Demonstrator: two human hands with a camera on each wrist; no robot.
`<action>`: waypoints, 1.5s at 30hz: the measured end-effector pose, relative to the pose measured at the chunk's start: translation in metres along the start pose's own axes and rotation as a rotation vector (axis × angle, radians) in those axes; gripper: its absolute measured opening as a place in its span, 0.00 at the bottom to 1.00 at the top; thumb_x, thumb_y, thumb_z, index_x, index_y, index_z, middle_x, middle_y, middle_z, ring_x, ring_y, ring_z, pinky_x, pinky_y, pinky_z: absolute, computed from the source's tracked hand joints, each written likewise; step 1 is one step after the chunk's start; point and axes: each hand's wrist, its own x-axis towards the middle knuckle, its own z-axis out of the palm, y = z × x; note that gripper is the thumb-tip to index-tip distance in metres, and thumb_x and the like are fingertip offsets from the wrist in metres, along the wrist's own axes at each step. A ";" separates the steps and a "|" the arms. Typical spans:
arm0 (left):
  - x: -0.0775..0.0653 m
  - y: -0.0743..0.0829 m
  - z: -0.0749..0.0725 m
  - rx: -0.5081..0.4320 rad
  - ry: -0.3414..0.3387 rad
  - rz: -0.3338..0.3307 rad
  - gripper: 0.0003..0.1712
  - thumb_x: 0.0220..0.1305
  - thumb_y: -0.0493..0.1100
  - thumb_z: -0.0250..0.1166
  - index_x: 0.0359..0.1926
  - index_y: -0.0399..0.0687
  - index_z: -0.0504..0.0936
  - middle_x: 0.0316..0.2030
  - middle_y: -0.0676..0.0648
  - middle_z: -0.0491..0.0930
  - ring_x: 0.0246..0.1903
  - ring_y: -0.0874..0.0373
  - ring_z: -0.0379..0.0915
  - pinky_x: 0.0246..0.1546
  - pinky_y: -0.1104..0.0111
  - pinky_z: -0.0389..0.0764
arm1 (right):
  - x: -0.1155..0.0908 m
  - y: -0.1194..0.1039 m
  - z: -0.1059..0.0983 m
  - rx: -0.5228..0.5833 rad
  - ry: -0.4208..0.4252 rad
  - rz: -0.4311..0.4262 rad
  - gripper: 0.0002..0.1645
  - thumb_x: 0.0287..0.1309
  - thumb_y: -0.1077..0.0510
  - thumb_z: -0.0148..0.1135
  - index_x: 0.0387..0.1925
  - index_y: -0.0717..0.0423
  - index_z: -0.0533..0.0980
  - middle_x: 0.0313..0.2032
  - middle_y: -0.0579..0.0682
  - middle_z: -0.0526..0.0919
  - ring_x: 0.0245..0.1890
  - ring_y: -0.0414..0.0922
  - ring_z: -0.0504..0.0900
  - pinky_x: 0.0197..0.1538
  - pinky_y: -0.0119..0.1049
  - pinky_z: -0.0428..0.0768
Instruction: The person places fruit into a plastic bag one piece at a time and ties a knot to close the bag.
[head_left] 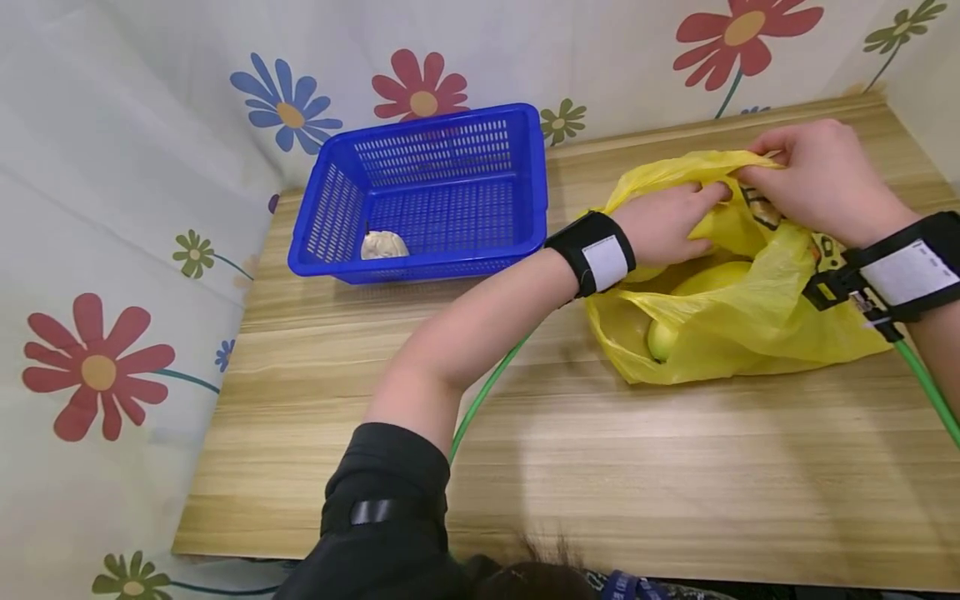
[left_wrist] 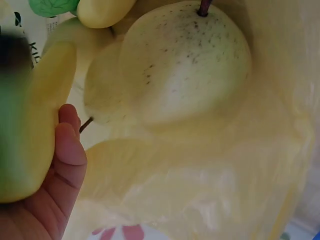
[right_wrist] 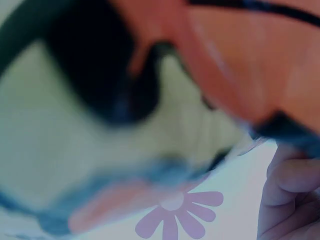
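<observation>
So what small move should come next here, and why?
Probably lift the yellow-green fruit from the yellow bag: the left hand grips it at the bag's mouth, the right hand pinches the bag, and the blue basket has room beside one pale item.

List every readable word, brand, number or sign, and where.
"KI", next letter uncertain: white printed surface, left wrist view.
Dark print on yellow plastic bag: too creased to read.
White wristband labels: any marks too small.
Blue strap, head view's bottom edge: too blurred.
</observation>
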 end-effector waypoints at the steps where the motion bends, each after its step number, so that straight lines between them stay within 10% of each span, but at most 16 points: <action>1: 0.004 0.000 0.002 -0.019 -0.002 -0.003 0.36 0.72 0.55 0.53 0.74 0.50 0.52 0.67 0.53 0.64 0.59 0.64 0.63 0.56 0.80 0.62 | 0.000 0.000 0.000 0.005 -0.002 0.003 0.22 0.67 0.56 0.56 0.49 0.74 0.75 0.11 0.51 0.72 0.08 0.41 0.66 0.14 0.29 0.62; 9: 0.019 -0.001 0.015 0.025 -0.011 0.041 0.34 0.70 0.52 0.58 0.72 0.49 0.56 0.64 0.50 0.67 0.59 0.63 0.64 0.56 0.80 0.61 | -0.001 0.005 0.000 -0.007 -0.004 0.001 0.20 0.66 0.57 0.56 0.48 0.74 0.75 0.12 0.51 0.74 0.08 0.40 0.67 0.14 0.29 0.63; 28: 0.002 0.007 0.016 0.136 -0.114 0.000 0.49 0.64 0.68 0.56 0.77 0.56 0.45 0.72 0.49 0.55 0.68 0.60 0.54 0.66 0.74 0.51 | -0.002 0.004 -0.001 -0.001 -0.021 0.014 0.22 0.67 0.58 0.55 0.50 0.75 0.73 0.12 0.51 0.72 0.08 0.42 0.66 0.13 0.30 0.62; 33: -0.020 0.008 0.006 0.103 -0.111 0.062 0.48 0.67 0.68 0.51 0.77 0.54 0.43 0.74 0.48 0.48 0.71 0.62 0.46 0.66 0.77 0.43 | -0.003 0.004 -0.001 -0.003 -0.007 0.001 0.21 0.67 0.58 0.55 0.49 0.75 0.74 0.10 0.51 0.71 0.07 0.41 0.66 0.13 0.29 0.61; 40: -0.077 -0.004 -0.020 -0.115 0.004 0.255 0.31 0.72 0.57 0.52 0.70 0.51 0.63 0.65 0.54 0.67 0.58 0.69 0.64 0.56 0.83 0.59 | -0.004 0.004 -0.002 0.009 -0.007 0.013 0.21 0.67 0.58 0.55 0.49 0.76 0.74 0.10 0.50 0.71 0.07 0.41 0.66 0.13 0.29 0.62; 45: -0.119 -0.030 -0.030 -0.103 0.146 0.195 0.23 0.72 0.54 0.55 0.63 0.52 0.72 0.57 0.54 0.75 0.49 0.66 0.72 0.47 0.76 0.70 | -0.004 0.003 -0.002 0.009 -0.009 0.017 0.22 0.67 0.57 0.55 0.50 0.75 0.74 0.11 0.51 0.71 0.08 0.41 0.65 0.14 0.29 0.61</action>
